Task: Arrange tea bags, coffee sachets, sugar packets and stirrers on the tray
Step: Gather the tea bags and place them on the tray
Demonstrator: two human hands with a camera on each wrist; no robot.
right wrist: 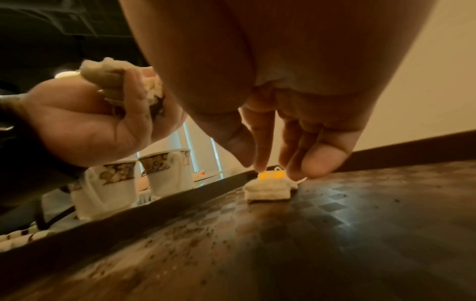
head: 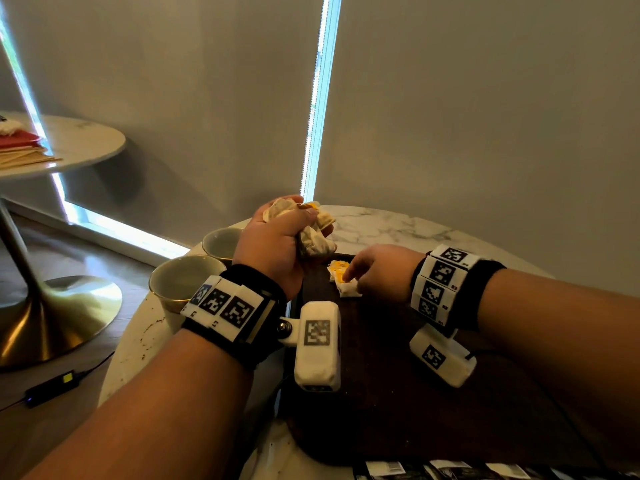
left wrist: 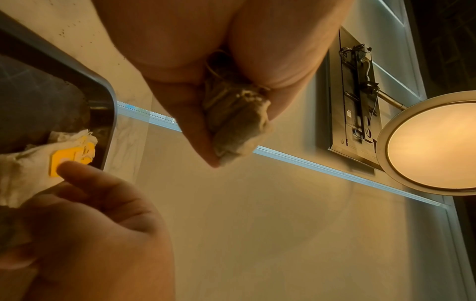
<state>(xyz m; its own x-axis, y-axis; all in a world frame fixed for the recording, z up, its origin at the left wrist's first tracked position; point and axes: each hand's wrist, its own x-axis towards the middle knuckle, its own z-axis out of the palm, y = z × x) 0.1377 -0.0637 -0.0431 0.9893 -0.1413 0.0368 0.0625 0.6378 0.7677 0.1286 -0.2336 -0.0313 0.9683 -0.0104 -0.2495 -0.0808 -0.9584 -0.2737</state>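
1. Both hands work over the far left corner of the dark tray (head: 398,393). The left hand (head: 273,249) is fisted round a bunch of tea bags (head: 313,233) and holds it raised above the tray's left rim, seemingly as a supply the other hand can draw from.
2. The right hand (head: 381,271) reaches down with fingers extended, its fingertips (right wrist: 260,166) touching the yellow tag (right wrist: 271,175) of a tea bag on the tray (right wrist: 268,191); it clamps on nothing, and looks to be nudging or flattening the bag into position.
3. That tea bag lies flat near the tray's far left corner, likely the start of a row, leaving the rest of the tray for other items.
4. Two cups (head: 183,278) stand on the marble tabletop (head: 398,226) just beyond the tray's left rim, out of the way.
5. Wooden stirrers (head: 24,157) and red sachets (head: 19,140) wait on a separate side table (head: 86,140), well apart, not yet fetched.
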